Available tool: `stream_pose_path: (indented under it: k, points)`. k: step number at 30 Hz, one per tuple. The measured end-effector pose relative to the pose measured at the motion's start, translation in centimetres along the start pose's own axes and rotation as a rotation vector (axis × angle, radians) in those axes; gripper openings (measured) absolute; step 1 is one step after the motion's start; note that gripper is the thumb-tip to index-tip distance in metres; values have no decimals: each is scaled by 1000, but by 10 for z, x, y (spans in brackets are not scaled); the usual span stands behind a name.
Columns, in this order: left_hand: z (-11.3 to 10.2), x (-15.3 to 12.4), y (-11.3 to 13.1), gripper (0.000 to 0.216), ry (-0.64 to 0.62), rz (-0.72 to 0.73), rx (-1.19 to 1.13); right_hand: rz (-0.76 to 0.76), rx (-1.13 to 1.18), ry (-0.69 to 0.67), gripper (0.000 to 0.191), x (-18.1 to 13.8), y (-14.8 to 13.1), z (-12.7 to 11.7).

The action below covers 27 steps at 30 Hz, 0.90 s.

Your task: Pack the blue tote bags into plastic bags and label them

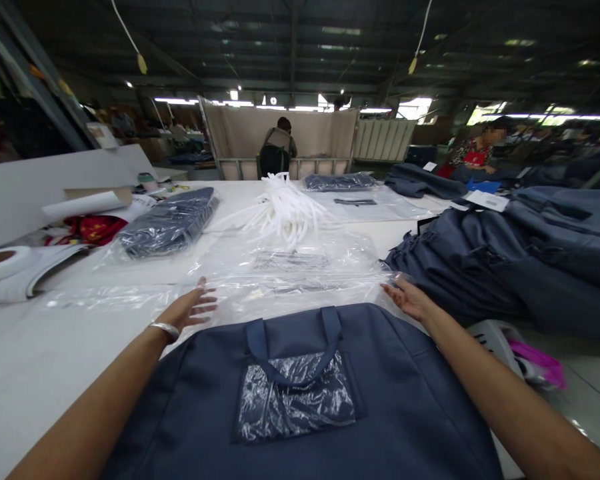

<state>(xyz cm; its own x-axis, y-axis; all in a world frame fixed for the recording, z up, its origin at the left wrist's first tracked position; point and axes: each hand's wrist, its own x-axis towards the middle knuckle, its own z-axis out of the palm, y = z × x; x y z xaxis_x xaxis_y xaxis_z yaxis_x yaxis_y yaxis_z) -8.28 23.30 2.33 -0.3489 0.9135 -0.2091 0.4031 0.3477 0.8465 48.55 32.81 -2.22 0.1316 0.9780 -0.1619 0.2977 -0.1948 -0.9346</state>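
Note:
A dark blue fabric bag point(390, 400) lies flat on the white table point(35, 360) in front of me, its handles and a clear plastic pocket point(295, 397) facing up. Just beyond its top edge lies a stack of clear plastic bags point(290, 280). My left hand point(193, 308) hovers open at the left corner of the bag's top edge, fingers spread over the plastic. At the right corner, my right hand point(405, 297) is also open, its fingertips touching the clear plastic.
A pile of dark blue bags point(520, 260) fills the right side. A packed bag in plastic point(167, 227) and a bundle of white cords point(285, 207) lie further back. White rolls point(10, 267) sit at left. A person point(279, 150) stands far behind.

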Motion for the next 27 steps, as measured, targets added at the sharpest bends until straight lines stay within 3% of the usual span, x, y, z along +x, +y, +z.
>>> stream_pose_path:
  k: [2, 5, 9, 11, 13, 14, 18, 20, 25, 27]
  points:
    - [4, -6, -3, 67, -36, 10, -79, -22, -21, -16, 19, -7, -2, 5]
    - [7, -13, 0, 67, 97, 83, -102, -148, -146, 1, 18, -28, -13, 15]
    - [11, -21, 19, 62, 256, 324, 168, -810, -702, 157, 31, -54, -43, 36]
    - [15, -24, 26, 67, 223, 477, 401, -984, -936, 182, 52, -54, -54, 47]
    - [18, -27, 23, 75, 134, 556, 551, -951, -1081, 118, 75, -43, -56, 52]
    - [19, -26, 19, 76, 90, 572, 597, -891, -1124, 60, 78, -35, -54, 52]
    - [13, -20, -8, 63, 56, 556, 772, -676, -1149, -124, 32, -3, -38, 38]
    - [5, -15, -18, 55, 93, 497, 834, -635, -1124, -108, 30, 5, -32, 29]
    - [-17, -14, -28, 49, 234, 424, 1062, -609, -998, 161, 40, 0, -28, 10]
    - [-21, -17, -30, 51, 208, 410, 1093, -681, -990, 83, 40, -7, -25, 6]
